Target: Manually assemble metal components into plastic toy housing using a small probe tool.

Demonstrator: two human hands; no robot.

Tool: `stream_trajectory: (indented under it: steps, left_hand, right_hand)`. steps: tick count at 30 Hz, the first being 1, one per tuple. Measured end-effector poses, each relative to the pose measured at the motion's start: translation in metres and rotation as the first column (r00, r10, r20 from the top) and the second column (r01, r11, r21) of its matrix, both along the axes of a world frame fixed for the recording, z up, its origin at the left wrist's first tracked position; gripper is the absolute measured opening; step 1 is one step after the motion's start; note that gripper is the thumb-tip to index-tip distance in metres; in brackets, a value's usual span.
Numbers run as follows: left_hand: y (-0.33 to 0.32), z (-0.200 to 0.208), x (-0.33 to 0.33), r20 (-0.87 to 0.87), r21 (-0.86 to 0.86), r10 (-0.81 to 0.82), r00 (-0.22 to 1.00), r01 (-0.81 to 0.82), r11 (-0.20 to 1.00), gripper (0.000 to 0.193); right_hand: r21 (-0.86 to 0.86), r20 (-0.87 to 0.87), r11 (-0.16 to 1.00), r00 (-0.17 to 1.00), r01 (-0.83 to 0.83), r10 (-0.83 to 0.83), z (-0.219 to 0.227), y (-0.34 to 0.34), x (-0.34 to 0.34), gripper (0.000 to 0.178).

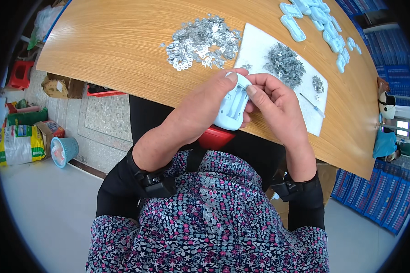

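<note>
I watched the left hand (209, 95) grip a pale blue plastic shell (233, 105), hollow side up, at the near edge of a wooden table (105, 41). The right hand (276, 102) bent its fingers at the shell's right rim; whether they gripped anything, I couldn't tell. Flat metal pieces (202, 43) lay heaped beyond.

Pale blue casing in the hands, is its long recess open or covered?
Open: the pale blue casing shows its hollow recess, no lid over it.

At left: blue basket (71, 148), cardboard box (55, 88) and perhaps a red stool (19, 83).
</note>
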State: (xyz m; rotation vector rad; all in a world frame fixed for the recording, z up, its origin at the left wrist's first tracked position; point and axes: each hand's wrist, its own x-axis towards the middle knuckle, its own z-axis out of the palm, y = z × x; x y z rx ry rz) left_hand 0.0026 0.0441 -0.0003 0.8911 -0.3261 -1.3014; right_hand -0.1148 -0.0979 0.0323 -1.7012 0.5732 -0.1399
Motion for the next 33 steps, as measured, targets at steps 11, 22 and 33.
stream_trajectory:
  steps: [11,22,33]
  left_hand:
    - [0.002,0.001,0.0,0.591,0.059,-0.01,0.807,-0.031,0.998,0.039]
    - [-0.007,-0.005,0.004,0.246,-0.017,-0.037,0.969,0.042,0.999,0.045]
    - [0.003,-0.008,0.009,-0.432,-0.249,-0.275,0.859,0.18,0.952,0.04]
  right_hand:
    - [0.088,-0.03,0.996,1.0,-0.007,0.009,-0.001,-0.01,-0.009,0.02]
    - [0.354,0.114,0.935,0.993,-0.009,-0.033,0.008,-0.009,-0.015,0.024]
    - [0.058,0.04,0.998,0.999,-0.005,0.002,-0.008,-0.007,-0.01,0.019]
